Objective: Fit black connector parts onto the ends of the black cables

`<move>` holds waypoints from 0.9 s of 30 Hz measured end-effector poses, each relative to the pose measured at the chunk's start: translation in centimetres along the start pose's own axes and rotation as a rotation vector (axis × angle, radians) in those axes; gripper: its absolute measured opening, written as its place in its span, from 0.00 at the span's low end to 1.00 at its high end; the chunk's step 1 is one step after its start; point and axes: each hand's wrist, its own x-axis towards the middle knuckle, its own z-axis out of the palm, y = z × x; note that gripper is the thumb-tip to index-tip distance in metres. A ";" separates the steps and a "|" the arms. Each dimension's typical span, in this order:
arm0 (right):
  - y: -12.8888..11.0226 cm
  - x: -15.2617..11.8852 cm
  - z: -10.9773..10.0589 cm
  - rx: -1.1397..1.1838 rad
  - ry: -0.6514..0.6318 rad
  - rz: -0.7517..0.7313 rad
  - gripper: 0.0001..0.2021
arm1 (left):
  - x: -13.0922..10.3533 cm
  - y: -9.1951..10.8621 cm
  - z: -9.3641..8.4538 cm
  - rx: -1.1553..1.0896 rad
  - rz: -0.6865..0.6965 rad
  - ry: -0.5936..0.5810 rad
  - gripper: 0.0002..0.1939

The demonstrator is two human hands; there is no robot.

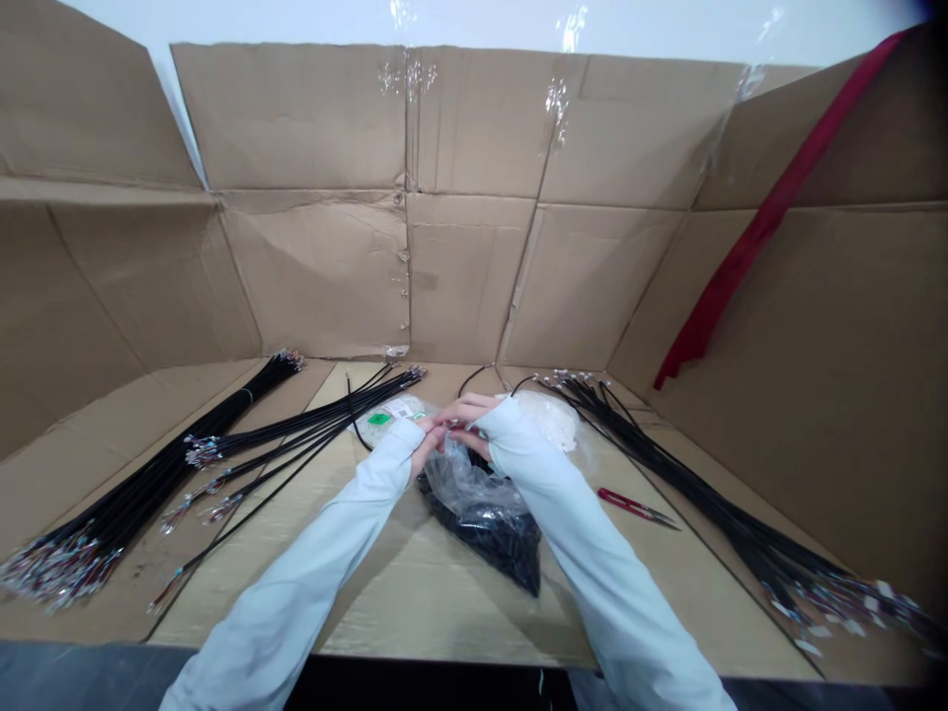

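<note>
My left hand (427, 446) and my right hand (474, 413) meet at the middle of the work surface, fingers bent and pressed close together. Whatever they pinch is too small and hidden to make out. Just below them lies a clear plastic bag (474, 489) full of small black parts (496, 541), its crumpled mouth close to my fingers. Behind my left hand is a clear bag with a green label (379, 418). A second clear bag with white pieces (552, 420) lies behind my right wrist. Thin black cable ends stick up beyond my hands.
Black cable bundles with coloured wire ends lie on the left (170, 474), nearer the middle (318, 420) and on the right (667, 474). Red-handled snips (637, 507) rest right of my forearm. Cardboard walls (474, 276) enclose the surface; a red strap (777, 212) hangs right.
</note>
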 end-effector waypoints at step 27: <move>-0.6 -0.2 1.5 0.237 -0.088 0.229 0.06 | 0.0 0.2 -1.7 -0.923 -0.066 -0.163 0.45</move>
